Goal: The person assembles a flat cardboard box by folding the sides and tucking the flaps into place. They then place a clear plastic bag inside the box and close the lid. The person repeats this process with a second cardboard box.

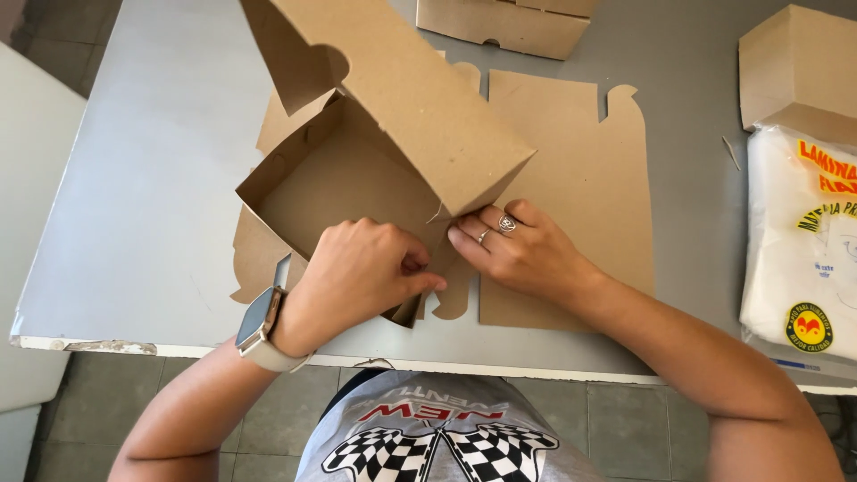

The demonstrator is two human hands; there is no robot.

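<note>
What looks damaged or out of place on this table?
The table edge is chipped at its near left corner, paint flaking off. Otherwise nothing stands out: both hands fold the box over flat cardboard sheets.

Grey T-shirt [428, 437] — chequered-flag print, pale-strapped square wristwatch [261, 326], two silver rings [505, 224]

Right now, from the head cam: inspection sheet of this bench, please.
Surface: grey table, front edge chipped at the left corner.
Job's things: half-folded cardboard box, lid flap up, sitting on flat cardboard blanks.
Clutter: folded box at the far edge; another cardboard box on the right; white plastic packet with printed labels below it.
Grippers: left hand, watch on wrist, pinching the box's near corner; right hand, ringed, pressing the same corner.
Cables: nothing seen.
Surroundings: tiled floor; pale surface left of the table.
</note>
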